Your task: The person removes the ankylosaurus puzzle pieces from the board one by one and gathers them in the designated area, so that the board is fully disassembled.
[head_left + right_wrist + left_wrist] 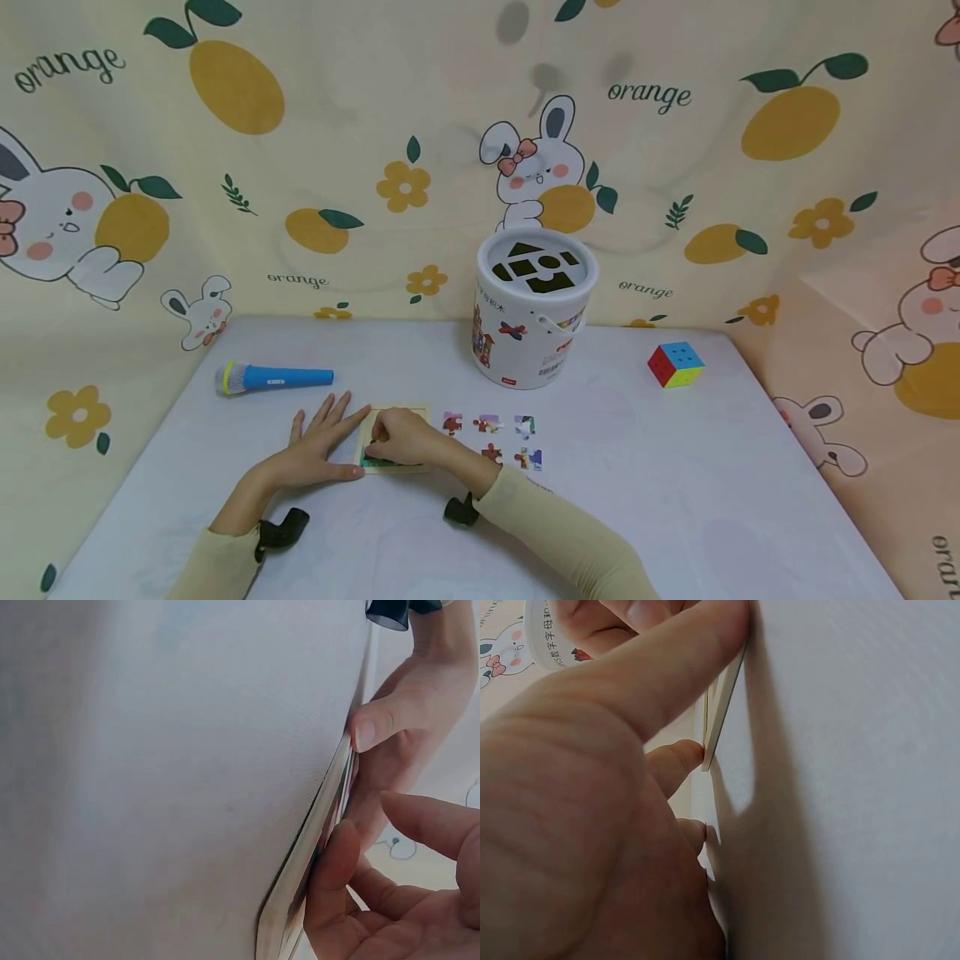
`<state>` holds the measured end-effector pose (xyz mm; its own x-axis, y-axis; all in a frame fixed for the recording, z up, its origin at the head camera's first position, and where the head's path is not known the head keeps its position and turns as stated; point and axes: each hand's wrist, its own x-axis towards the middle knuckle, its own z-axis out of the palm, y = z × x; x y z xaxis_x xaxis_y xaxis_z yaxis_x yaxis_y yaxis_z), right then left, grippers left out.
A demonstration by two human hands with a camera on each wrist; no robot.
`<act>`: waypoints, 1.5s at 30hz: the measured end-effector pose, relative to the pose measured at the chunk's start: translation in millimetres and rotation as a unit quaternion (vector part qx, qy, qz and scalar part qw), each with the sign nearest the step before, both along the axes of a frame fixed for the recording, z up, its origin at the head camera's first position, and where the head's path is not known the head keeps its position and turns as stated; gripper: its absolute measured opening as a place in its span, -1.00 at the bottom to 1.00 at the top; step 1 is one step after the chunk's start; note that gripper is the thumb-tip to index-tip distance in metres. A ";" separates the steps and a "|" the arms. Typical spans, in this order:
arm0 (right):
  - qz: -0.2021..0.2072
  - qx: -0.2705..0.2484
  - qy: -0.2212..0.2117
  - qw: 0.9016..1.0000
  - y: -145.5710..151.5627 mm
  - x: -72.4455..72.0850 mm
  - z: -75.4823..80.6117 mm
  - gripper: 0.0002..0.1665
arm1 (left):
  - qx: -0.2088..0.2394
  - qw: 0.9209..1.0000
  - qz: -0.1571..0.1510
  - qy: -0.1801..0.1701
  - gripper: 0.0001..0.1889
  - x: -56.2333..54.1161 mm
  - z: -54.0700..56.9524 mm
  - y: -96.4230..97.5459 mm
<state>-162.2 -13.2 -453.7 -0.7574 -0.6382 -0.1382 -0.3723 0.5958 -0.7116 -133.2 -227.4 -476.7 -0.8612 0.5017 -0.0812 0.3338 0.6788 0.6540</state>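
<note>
Left hand: spread, gripping nothing, at puzzle board, left edge.
Right hand: bent finger touching board, nothing visibly pinched.
Pressing: best even.

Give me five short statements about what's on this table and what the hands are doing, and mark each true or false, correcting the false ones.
1. The left hand touches the edge of the puzzle board. True.
2. The microphone lies to the right of the bucket. False: it lies to the left of the bucket.
3. Loose puzzle pieces lie to the right of the puzzle board. True.
4. The right hand is holding the cube. False: it is at the puzzle board, and the cube sits apart from both hands.
5. The bucket stands upright. True.
</note>
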 end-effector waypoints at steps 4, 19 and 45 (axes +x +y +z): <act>-0.005 -0.001 -0.003 1.000 -0.4 -0.2 -0.4 -0.86 | 0.004 1.000 -0.003 0.003 -0.01 -0.1 -0.3 -0.8; 0.004 -0.004 -0.011 1.000 1.4 0.6 -0.8 -0.83 | -0.004 1.000 0.001 0.004 -0.01 -0.5 -3.6 -0.5; 0.001 -0.005 0.005 1.000 3.1 5.0 0.4 -0.85 | -0.007 1.000 0.001 0.007 -0.01 -0.1 -2.9 -0.1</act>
